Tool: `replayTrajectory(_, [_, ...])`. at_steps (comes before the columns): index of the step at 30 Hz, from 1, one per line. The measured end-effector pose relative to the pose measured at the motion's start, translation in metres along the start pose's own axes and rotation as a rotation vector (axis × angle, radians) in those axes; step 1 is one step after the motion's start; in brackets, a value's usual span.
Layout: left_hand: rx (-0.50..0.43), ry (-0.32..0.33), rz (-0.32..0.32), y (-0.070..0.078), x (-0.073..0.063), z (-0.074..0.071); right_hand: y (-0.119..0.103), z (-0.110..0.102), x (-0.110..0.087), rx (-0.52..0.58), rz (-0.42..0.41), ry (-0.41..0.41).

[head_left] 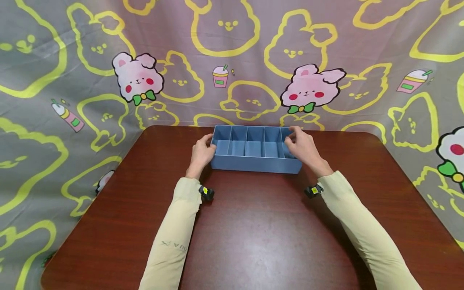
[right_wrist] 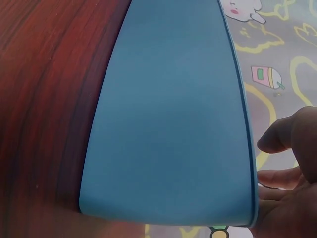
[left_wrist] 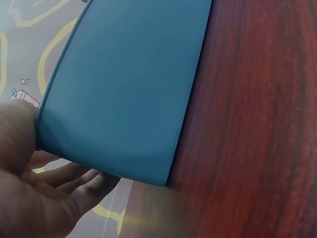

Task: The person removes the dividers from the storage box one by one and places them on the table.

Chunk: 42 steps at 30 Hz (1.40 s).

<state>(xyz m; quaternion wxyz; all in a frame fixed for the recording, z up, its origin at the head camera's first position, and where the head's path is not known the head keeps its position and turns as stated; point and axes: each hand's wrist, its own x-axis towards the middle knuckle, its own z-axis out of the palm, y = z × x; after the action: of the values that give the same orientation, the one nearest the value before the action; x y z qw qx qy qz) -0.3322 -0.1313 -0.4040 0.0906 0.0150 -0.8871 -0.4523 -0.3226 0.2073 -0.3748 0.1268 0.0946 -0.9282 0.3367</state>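
Blue five-compartment organizer (head_left: 255, 164) upright

It sits near the far edge of the wooden table (head_left: 253, 241). The left hand (head_left: 203, 152) grips its left end; the right hand (head_left: 306, 147), thumb and forefinger apart, is at the right end, contact unclear. Cartoon-print fabric (head_left: 250, 72) hangs behind.

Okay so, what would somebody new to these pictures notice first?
Probably the cloth backdrop behind the table, covered in big yellow-outlined cartoon animals. Next, likely the blue divided box near the table's far edge, with the left hand at its left end and the right hand at its right.
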Motion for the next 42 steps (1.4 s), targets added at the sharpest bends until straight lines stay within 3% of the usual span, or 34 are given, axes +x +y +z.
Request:
replayTrajectory(15, [-0.008,-0.013,0.009,-0.003,-0.001,-0.001,-0.005,0.008,-0.004,-0.019,0.034,-0.049])
replayTrajectory(32, [-0.019,-0.017,0.006,-0.001,-0.003,0.0,-0.003,0.018,-0.004,-0.015,-0.031,-0.042])
replayTrajectory(42, [0.0,-0.01,0.006,0.001,-0.003,0.0,-0.004,0.018,-0.001,-0.048,0.008,-0.075])
